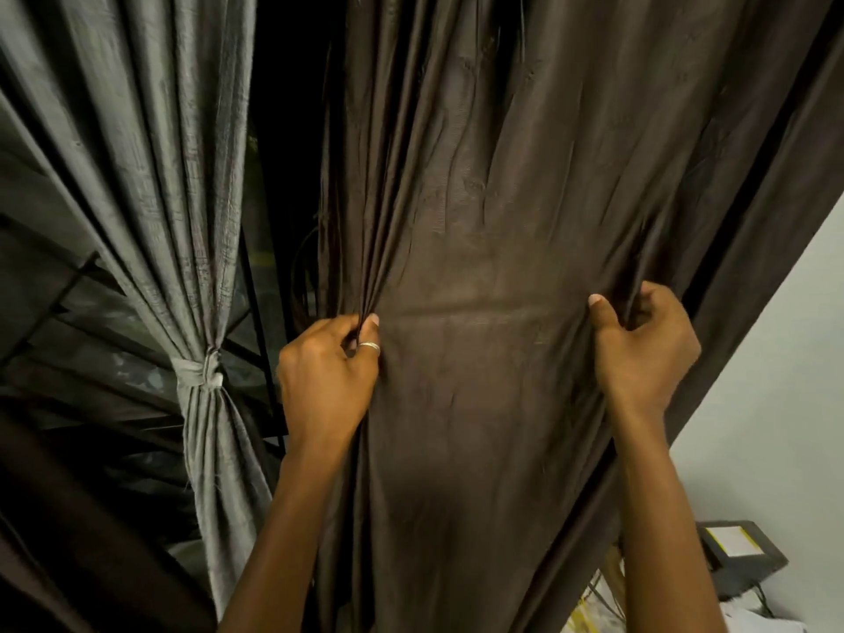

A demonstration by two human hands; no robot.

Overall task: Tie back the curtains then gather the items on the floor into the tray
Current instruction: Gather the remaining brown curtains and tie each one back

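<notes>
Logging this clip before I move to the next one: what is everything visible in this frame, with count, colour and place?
grey curtain: one, grey, left, gathered at its middle
tie band: one, grey, knotted around the grey curtain
brown curtain: one, dark brown, centre to right, hanging loose, not yet tied
window bars: several, black, behind the curtains at left
wall: one, white, right edge
box: one, black with a white and yellow label, lower right
ring: one, silver, on the left hand
left hand: one, pinches folds at the brown curtain's left edge
right hand: one, grips the brown curtain's right side
</notes>
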